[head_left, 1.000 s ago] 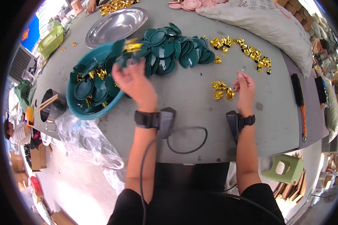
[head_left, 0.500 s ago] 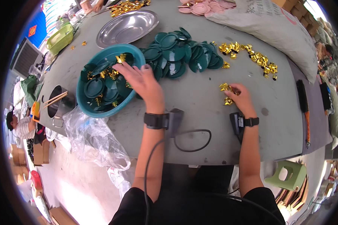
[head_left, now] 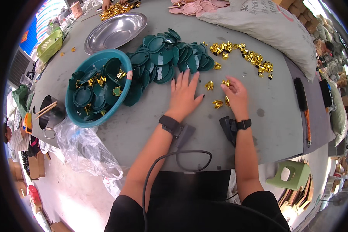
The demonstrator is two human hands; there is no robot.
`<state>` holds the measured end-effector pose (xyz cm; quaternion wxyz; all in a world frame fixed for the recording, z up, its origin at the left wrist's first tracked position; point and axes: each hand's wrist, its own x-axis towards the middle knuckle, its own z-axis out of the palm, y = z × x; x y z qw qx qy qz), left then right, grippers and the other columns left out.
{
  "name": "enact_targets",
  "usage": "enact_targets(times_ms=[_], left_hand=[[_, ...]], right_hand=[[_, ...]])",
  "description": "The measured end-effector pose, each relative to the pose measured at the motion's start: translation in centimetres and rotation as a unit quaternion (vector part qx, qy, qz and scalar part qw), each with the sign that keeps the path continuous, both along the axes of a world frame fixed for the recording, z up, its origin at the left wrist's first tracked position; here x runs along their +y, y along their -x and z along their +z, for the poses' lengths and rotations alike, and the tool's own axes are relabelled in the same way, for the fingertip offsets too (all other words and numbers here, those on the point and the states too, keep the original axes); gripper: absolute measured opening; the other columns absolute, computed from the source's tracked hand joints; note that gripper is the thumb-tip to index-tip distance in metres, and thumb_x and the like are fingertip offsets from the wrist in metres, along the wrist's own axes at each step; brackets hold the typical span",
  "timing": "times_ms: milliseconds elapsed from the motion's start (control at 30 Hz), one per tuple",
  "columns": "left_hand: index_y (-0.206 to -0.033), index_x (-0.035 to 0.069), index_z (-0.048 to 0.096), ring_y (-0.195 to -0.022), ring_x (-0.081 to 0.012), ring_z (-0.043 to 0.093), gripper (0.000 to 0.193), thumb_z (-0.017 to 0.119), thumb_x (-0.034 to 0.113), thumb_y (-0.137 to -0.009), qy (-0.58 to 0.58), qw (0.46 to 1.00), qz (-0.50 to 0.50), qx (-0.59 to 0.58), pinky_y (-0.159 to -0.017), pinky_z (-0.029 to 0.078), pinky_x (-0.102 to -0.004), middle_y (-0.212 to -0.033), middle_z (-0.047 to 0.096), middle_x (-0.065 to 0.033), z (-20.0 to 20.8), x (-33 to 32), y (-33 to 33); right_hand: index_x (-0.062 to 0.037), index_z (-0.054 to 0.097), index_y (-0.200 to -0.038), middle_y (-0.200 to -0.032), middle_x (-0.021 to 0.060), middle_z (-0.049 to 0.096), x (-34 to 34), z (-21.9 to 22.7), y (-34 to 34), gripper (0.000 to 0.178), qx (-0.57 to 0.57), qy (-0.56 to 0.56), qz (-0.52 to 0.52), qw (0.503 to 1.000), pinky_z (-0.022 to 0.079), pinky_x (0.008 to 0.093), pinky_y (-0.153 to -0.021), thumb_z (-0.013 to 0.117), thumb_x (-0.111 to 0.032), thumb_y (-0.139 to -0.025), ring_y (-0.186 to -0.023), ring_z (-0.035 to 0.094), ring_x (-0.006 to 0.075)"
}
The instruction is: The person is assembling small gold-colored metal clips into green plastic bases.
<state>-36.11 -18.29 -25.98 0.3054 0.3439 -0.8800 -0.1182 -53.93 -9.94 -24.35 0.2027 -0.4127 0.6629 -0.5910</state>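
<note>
My left hand [head_left: 183, 94] lies flat on the grey table [head_left: 150, 120], fingers spread, its fingertips at the edge of a pile of dark green round plastic lids [head_left: 164, 58]. My right hand [head_left: 235, 94] is curled around a small gold foil piece [head_left: 226, 82]. More loose gold pieces [head_left: 217, 103] lie between the two hands. A teal basin [head_left: 98, 87] at the left holds green lids mixed with gold pieces. A longer heap of gold pieces [head_left: 243, 54] lies further back.
A steel oval tray [head_left: 114, 31] stands behind the basin. A large white sack [head_left: 266, 31] lies at the back right, pink lids [head_left: 195, 7] beyond it. A brush [head_left: 302, 104] lies at the right, a clear plastic bag [head_left: 85, 150] hangs off the front edge.
My left hand has left the teal basin and moved right, now flat beside the green lids. My right hand stays at the small gold pile, closed on a piece.
</note>
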Motion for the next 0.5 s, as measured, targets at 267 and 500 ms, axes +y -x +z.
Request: enact_targets(times_ms=[267,500], left_hand=[[-0.126,0.01,0.044,-0.105,-0.0322,0.046,0.07,0.075,0.027,-0.065,0.018,0.988,0.15,0.042,-0.08,0.046,-0.0394,-0.129,0.039,-0.0142,0.6,-3.8,4.0],[-0.123,0.015,0.045,-0.106,-0.0341,0.047,0.063,0.074,0.025,-0.068,0.017,0.986,0.158,0.046,-0.077,0.049,-0.0407,-0.13,0.038,-0.0155,-0.3,-6.1,5.9]], right_hand=[[0.0026,0.052,-0.105,-0.095,0.0089,0.06,-0.3,-1.4,0.8,0.035,-0.038,0.01,-0.04,0.998,0.048,0.023,-0.071,0.07,-0.009,-0.077,-0.081,0.058,0.0115],[0.0022,0.052,-0.105,-0.092,0.0068,0.059,-0.4,-2.0,1.1,0.034,-0.047,0.029,-0.034,0.998,0.046,0.0219,-0.067,0.069,-0.009,-0.078,-0.076,0.055,0.0091]])
